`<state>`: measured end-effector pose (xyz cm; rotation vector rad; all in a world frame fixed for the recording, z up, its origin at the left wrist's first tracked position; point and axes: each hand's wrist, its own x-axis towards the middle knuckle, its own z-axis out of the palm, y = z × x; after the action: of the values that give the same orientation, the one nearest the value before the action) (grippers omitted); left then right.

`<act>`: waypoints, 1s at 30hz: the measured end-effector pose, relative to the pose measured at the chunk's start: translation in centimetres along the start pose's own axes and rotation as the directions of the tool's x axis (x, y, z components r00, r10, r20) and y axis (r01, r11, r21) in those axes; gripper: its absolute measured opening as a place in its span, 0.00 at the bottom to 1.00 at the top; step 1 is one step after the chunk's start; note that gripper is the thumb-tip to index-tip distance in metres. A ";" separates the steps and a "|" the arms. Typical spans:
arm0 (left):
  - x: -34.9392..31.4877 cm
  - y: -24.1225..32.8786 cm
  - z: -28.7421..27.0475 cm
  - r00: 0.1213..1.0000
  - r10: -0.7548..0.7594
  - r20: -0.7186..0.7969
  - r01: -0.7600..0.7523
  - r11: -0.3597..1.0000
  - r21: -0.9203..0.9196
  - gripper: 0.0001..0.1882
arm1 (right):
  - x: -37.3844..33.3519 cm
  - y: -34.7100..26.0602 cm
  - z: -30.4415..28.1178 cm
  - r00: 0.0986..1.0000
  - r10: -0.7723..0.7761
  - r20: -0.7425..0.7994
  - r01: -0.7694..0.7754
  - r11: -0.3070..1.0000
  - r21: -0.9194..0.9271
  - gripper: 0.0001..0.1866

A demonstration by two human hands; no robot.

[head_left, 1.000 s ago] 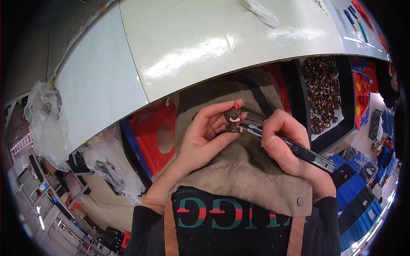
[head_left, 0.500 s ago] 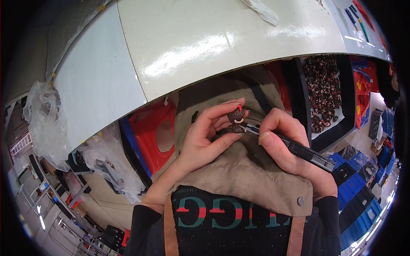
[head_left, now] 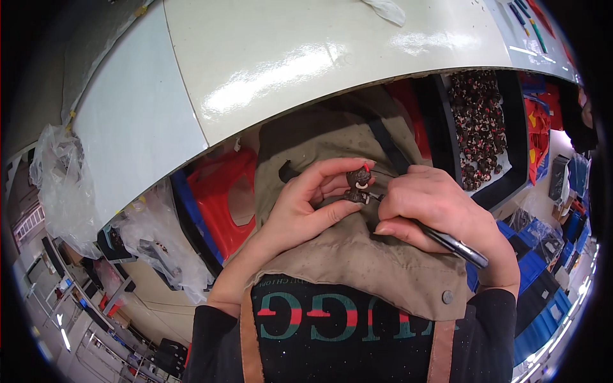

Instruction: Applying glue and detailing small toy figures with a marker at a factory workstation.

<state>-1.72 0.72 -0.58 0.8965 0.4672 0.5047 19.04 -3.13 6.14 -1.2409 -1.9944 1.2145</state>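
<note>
The fingers (head_left: 341,167) of the left hand (head_left: 305,207) are close together, holding one small brown figurine (head_left: 357,184) by its side. It stands up straight between thumb and fingers, with a red bit on top and a pale curved part below.

Far left of the fingers, one clear plastic bag (head_left: 60,191) hangs by the table (head_left: 287,38). A second clear bag (head_left: 169,249) is nearer, down and left of them. Then comes a red plastic stool (head_left: 220,204) with a hole in it, just left of the left hand.

Below the fingers is one black shirt (head_left: 300,367), with a row of big green letters with red bands and a line of tiny letters above. Two tan straps (head_left: 251,345) and one round metal button (head_left: 447,297) belong to the brown apron (head_left: 389,274).

Right of the figurine, the right hand (head_left: 440,214) is curled around one black and silver craft knife (head_left: 456,246). Its tip is right by the figurine's bottom part; I cannot tell if they touch.

Up and right of both hands, a black tray (head_left: 516,127) holds lots of small brown figurines (head_left: 479,127), too many to count. Farther right are several blue crates (head_left: 543,319).
</note>
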 end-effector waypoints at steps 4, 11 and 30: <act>0.2 0.3 -0.2 0.996 -0.083 0.039 0.087 0.990 -0.107 0.27 | -0.1 -0.2 -0.4 1.000 -0.020 0.020 0.021 0.996 -0.084 0.10; 0.2 0.3 -0.1 0.997 -0.076 0.022 0.079 0.973 -0.215 0.27 | -0.8 0.5 -0.2 0.991 -0.051 -0.121 0.072 0.981 0.179 0.09; 0.1 0.7 -0.3 0.993 -0.104 0.046 0.111 0.976 -0.189 0.27 | -0.6 0.6 0.8 0.996 -0.056 -0.075 0.065 0.989 0.132 0.08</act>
<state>-1.95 1.29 -0.17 0.6905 0.4243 0.4258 18.97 -3.87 5.26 -1.1341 -1.8536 1.2359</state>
